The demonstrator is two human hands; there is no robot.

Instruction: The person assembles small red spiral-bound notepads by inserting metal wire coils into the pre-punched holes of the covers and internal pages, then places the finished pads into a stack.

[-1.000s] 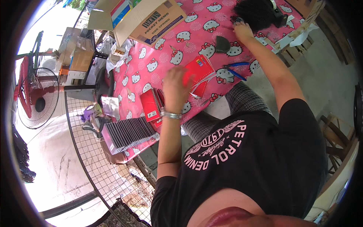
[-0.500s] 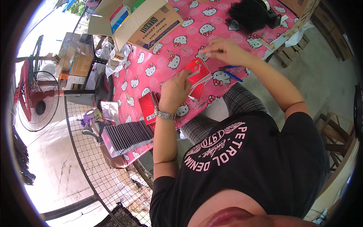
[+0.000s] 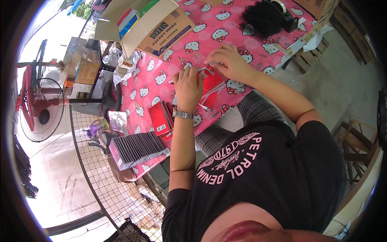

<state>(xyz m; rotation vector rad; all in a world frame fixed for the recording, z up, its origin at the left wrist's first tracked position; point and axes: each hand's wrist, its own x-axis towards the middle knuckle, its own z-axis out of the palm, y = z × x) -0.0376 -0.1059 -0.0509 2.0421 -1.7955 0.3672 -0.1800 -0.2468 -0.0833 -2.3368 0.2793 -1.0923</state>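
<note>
Red-covered notebooks lie loosely stacked on the pink tablecloth in front of me, their pale page edges fanned toward me. My left hand, a metal watch on its wrist, is closed at the left upper edge of the top notebook, thumb against it. Across from it, my right hand pinches with bent fingers near the notebook's top edge. A thin dark thing shows at its fingertips, too small to name. Just left of my left wrist is another small pile of red notebooks, with dark spiral binding along one side.
A long block of stacked black spiral-bound edges stands at the table's left near corner. An open cardboard box is at the back. A heap of black wiry strands lies far right beside a tape dispenser. A fan stands left.
My right hand has come down and left to the notebook's top edge. My left hand has moved slightly left. The blue-handled tool seen earlier at the right is now hidden.
</note>
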